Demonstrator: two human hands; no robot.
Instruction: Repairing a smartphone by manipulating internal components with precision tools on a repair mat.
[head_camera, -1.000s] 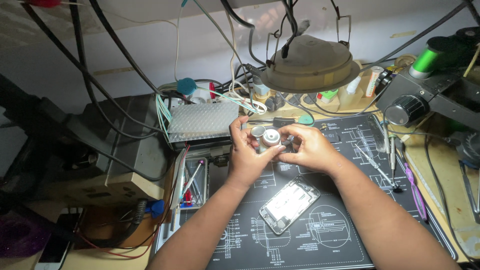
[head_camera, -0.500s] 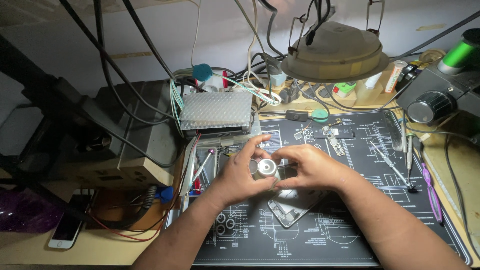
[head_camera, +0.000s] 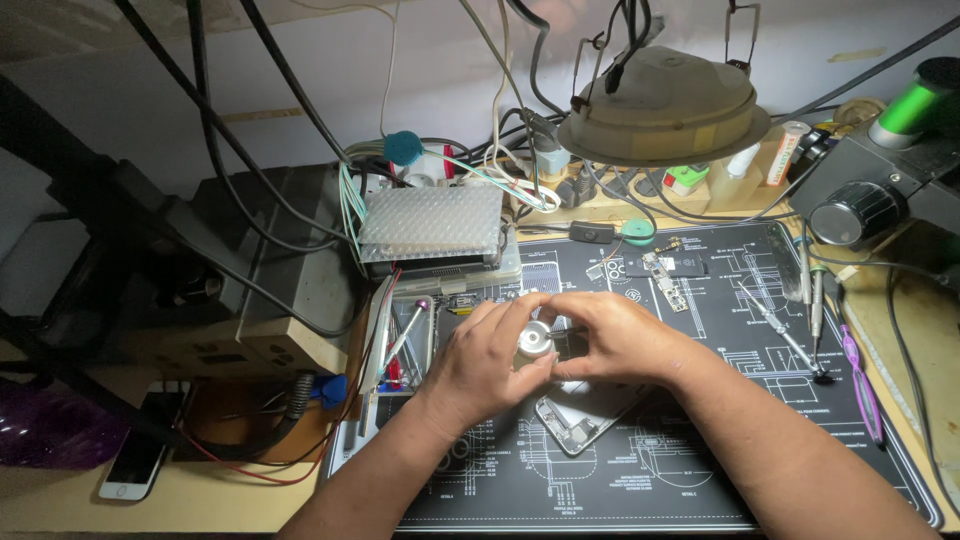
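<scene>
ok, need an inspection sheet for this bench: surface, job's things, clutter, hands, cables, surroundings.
Surface: black printed work mat on a wooden bench.
Job's things: small round silver-white part held between both hands; opened phone lying on the mat just below them.
Clutter: circuit boards, tweezers, screwdrivers in a tray, a second phone at the bench's left edge.
Hands: left hand and right hand, each with a grip on the part.
Cables: many black ones overhead, red wires at left.
Surroundings: lamp, microscope, bare wall.
</scene>
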